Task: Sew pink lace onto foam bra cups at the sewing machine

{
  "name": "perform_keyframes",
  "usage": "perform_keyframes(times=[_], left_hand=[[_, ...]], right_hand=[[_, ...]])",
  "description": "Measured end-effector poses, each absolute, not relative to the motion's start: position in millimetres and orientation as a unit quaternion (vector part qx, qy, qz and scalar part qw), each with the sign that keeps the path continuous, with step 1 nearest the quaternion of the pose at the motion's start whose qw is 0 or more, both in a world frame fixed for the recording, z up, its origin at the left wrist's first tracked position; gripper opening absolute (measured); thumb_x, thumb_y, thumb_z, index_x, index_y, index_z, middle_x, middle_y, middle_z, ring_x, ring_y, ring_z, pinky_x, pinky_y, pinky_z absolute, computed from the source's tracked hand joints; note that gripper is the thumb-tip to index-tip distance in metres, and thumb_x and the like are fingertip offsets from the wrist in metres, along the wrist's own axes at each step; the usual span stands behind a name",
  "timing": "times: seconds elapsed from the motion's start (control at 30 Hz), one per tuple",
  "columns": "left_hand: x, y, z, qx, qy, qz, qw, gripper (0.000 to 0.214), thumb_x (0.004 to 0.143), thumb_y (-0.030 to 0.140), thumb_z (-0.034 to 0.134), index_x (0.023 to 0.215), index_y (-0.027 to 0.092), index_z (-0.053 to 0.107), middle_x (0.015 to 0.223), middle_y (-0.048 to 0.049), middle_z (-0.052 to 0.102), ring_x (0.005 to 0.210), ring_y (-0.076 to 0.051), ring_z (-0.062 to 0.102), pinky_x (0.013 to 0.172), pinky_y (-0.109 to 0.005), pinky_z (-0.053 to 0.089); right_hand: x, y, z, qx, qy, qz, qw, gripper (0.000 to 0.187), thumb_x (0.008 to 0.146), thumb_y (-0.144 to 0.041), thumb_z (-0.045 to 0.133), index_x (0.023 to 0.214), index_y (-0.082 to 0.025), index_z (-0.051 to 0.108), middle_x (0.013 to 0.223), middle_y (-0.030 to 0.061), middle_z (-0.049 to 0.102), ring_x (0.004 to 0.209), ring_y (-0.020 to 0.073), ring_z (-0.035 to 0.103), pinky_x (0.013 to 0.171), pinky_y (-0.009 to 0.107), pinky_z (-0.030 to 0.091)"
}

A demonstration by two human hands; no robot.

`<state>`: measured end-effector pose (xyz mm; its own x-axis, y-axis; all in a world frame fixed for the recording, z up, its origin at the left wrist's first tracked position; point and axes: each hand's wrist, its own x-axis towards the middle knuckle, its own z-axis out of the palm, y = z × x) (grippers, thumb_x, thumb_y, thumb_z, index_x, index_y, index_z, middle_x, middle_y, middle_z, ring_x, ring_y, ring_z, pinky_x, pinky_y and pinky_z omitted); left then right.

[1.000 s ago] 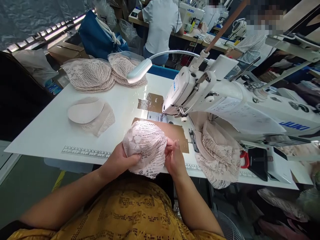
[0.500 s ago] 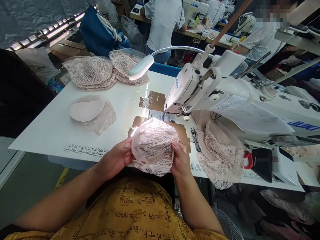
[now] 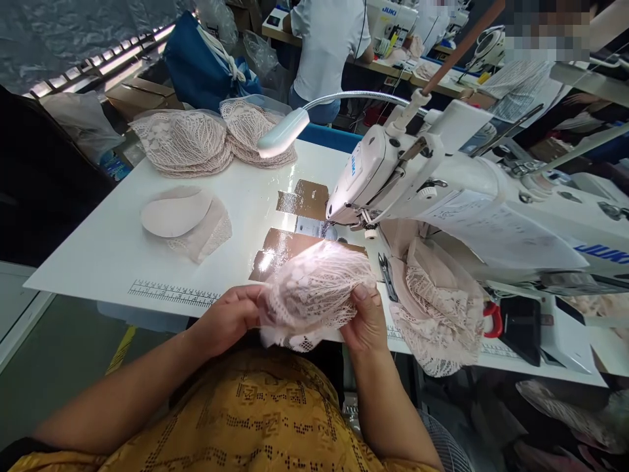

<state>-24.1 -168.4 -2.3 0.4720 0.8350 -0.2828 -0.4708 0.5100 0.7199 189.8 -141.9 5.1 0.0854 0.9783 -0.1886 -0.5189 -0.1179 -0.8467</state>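
A pale pink lace bra cup (image 3: 314, 288) is stretched between my two hands in front of the sewing machine (image 3: 373, 177). My left hand (image 3: 238, 314) pinches its left edge, where the fabric is slightly blurred. At its right edge, my right hand (image 3: 366, 318) grips the lace with the thumb on top. The cup hangs over the table's front edge, just short of the needle. Behind it, brown tape-like plates (image 3: 280, 242) lie around the needle area. Small thread snips (image 3: 387, 276) rest to the right of my right hand.
Stacked lace cups (image 3: 181, 141) sit at the back left. A smooth cup pad with lace (image 3: 177, 216) lies on the left of the table (image 3: 98, 255). More lace pieces (image 3: 437, 308) drape over the front edge at right, near a black phone-like device (image 3: 519, 328). A lamp (image 3: 284, 133) overhangs.
Both hands have spread a little apart, the right one moving rightward. The lace cup between them has turned and stretched wider. The whole view has shifted slightly.
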Motion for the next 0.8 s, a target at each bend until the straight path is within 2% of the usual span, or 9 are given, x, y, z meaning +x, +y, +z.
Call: perform_keyframes(times=[0.07, 0.13, 0.2, 0.3, 0.43, 0.63, 0.8], left_hand=[[-23, -166, 2, 0.274, 0.304, 0.421, 0.809, 0.04, 0.079, 0.027, 0.07, 0.118, 0.024, 0.069, 0.108, -0.0071, 0.072, 0.098, -0.021, 0.067, 0.083, -0.029, 0.056], [-18, -164, 6, 0.289, 0.317, 0.433, 0.793, 0.052, 0.084, 0.031, 0.07, 0.134, 0.029, 0.057, 0.124, -0.0067, 0.066, 0.105, -0.02, 0.065, 0.088, -0.029, 0.054], [-11, -161, 7, 0.301, 0.34, 0.442, 0.774, 0.05, 0.086, 0.032, 0.069, 0.133, 0.025, 0.057, 0.125, -0.0084, 0.066, 0.101, -0.02, 0.066, 0.086, -0.028, 0.054], [-4, -155, 3, 0.265, 0.351, 0.465, 0.769, 0.041, 0.087, 0.035, 0.068, 0.123, 0.017, 0.065, 0.113, -0.0093, 0.071, 0.1, -0.024, 0.067, 0.087, -0.032, 0.054], [-2, -147, 1, 0.189, 0.344, 0.524, 0.756, 0.038, 0.089, 0.038, 0.063, 0.121, 0.019, 0.065, 0.109, -0.0046, 0.073, 0.108, -0.024, 0.065, 0.096, -0.033, 0.051], [0, -144, 10, 0.099, 0.305, 0.526, 0.788, 0.043, 0.095, 0.042, 0.05, 0.122, 0.012, 0.064, 0.11, -0.01, 0.073, 0.114, -0.027, 0.063, 0.105, -0.04, 0.047], [0, -145, 9, 0.087, 0.315, 0.513, 0.793, 0.04, 0.094, 0.04, 0.051, 0.121, 0.013, 0.064, 0.11, -0.0104, 0.073, 0.115, -0.028, 0.062, 0.103, -0.042, 0.047]], right_hand=[[189, -143, 4, -0.416, -0.301, 0.628, 0.585, 0.029, 0.058, -0.041, 0.087, 0.079, -0.023, 0.077, 0.081, 0.004, 0.077, 0.073, 0.0216, 0.07, 0.077, 0.037, 0.057], [187, -146, 2, -0.418, -0.33, 0.644, 0.55, 0.026, 0.059, -0.037, 0.087, 0.079, -0.024, 0.078, 0.082, 0.0028, 0.077, 0.073, 0.0202, 0.07, 0.074, 0.034, 0.057], [186, -148, 1, -0.422, -0.353, 0.657, 0.516, 0.023, 0.059, -0.036, 0.087, 0.077, -0.024, 0.078, 0.08, 0.0018, 0.077, 0.071, 0.0194, 0.069, 0.071, 0.033, 0.057], [189, -150, 3, -0.418, -0.377, 0.667, 0.488, 0.023, 0.06, -0.04, 0.086, 0.074, -0.024, 0.078, 0.078, 0.0028, 0.077, 0.07, 0.0207, 0.069, 0.071, 0.036, 0.057], [195, -148, 7, -0.406, -0.367, 0.662, 0.513, 0.026, 0.058, -0.045, 0.086, 0.073, -0.025, 0.078, 0.076, 0.004, 0.077, 0.07, 0.0232, 0.07, 0.073, 0.041, 0.058], [197, -144, 2, -0.382, -0.381, 0.655, 0.529, 0.019, 0.068, -0.039, 0.082, 0.082, -0.026, 0.079, 0.083, 0.0044, 0.078, 0.078, 0.0237, 0.071, 0.079, 0.042, 0.056], [194, -143, 1, -0.404, -0.378, 0.662, 0.506, 0.021, 0.064, -0.039, 0.085, 0.078, -0.025, 0.078, 0.077, 0.0025, 0.077, 0.076, 0.0217, 0.07, 0.08, 0.04, 0.056]])
